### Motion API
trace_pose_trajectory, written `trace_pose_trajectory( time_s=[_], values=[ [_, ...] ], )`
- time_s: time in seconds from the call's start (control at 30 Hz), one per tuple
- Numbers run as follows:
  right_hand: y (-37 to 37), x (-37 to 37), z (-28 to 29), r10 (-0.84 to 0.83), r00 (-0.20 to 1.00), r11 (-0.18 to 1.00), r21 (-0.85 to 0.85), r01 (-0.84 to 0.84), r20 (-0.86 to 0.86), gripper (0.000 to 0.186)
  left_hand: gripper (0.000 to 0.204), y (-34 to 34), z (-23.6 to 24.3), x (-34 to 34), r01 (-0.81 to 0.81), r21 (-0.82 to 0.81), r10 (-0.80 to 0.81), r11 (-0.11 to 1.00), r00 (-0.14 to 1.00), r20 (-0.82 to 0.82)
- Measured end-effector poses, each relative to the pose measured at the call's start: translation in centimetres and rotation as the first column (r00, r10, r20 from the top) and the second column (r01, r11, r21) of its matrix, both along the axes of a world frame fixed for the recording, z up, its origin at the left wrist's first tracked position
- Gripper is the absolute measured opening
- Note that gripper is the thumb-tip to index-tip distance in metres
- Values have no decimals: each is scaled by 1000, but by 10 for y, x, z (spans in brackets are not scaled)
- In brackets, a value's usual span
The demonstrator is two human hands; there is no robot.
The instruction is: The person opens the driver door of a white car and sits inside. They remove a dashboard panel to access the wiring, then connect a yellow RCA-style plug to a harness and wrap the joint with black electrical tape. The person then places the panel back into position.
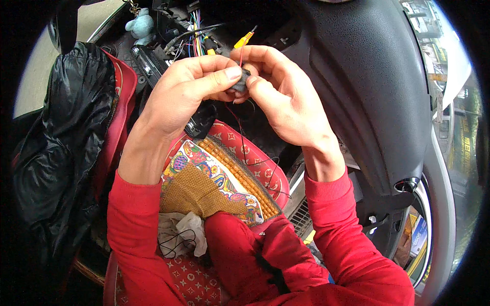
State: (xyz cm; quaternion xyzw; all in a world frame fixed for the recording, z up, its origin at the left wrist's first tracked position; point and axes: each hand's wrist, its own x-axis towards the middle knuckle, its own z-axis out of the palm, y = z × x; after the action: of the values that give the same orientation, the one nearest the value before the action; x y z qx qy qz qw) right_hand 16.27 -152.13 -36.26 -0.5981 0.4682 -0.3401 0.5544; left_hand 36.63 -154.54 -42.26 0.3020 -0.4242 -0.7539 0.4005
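My left hand [181,89] and my right hand [288,99] meet at the upper middle, thumbs facing each other. Both pinch a small dark grey lump [240,80] that looks soft, like wrapped tape or foam; its kind does not show clearly. From its top a thin red wire [241,55] runs up beside a yellow cable plug [244,40] with a dark tip. Below my hands a thin dark wire [242,137] hangs over the seat and curls near its right edge. The fingers behind the lump are partly hidden.
Behind my hands, several coloured wires [196,38] come out of an opened dashboard, with a blue plush charm [140,26] nearby. Beaded cushion [240,176] and crumpled white tissue [191,229] lie on the red patterned seat. A black door panel [372,76] stands right, a black jacket [71,132] left.
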Motion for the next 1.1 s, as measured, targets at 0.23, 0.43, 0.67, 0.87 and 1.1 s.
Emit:
trace_pose_trajectory(
  time_s=[0.23,0.43,0.67,0.87,1.1],
  values=[
    [0,-4,-5,-43,993,999,32,40,108,36,28,2,0,4,-20,46,23,999,997,-67],
    [11,-3,-4,-99,982,994,-67,89,-163,28,27,5,-4,5,2,52,3,999,996,-94],
    [7,-8,-2,-24,993,997,74,33,-116,24,26,2,-11,9,77,20,-75,997,990,-121],
    [0,-6,-8,-32,995,987,162,16,98,20,22,-5,-16,9,126,-39,-131,991,977,-166],
    [-1,-4,-9,-61,989,985,166,37,138,18,25,-2,-22,8,86,-45,-94,995,964,-250]
  ],
)
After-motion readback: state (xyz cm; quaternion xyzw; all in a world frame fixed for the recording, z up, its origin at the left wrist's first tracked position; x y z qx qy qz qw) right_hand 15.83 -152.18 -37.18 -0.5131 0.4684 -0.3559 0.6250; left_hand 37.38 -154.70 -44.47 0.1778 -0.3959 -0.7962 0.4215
